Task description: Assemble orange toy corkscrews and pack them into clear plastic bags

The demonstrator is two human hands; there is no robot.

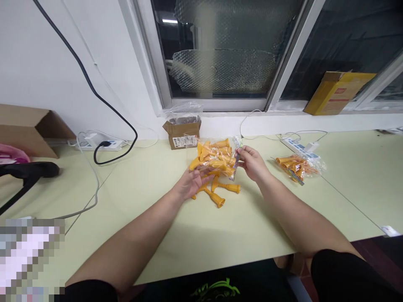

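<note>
A clear plastic bag (pixel 217 157) full of orange-yellow plastic pieces is held up over the table between my two hands. My right hand (pixel 250 161) pinches its right edge, at a printed strip, with thumb and fingers closed. My left hand (pixel 192 183) is under the bag's lower left side, palm up, and supports it with the fingers partly curled. Below the bag, loose orange-yellow pieces (pixel 217 199) lie on the table, each with a broad end, a narrow neck and a flared cup. The bag and my left hand hide some of them.
A second bag of orange-yellow pieces (pixel 296 167) lies to the right, near a power strip (pixel 300 147). Behind stands a small open cardboard box (pixel 184 134). At left are another power strip (pixel 116 145), a black cable (pixel 85 75), a cardboard box (pixel 28 126) and a black stand (pixel 28 170).
</note>
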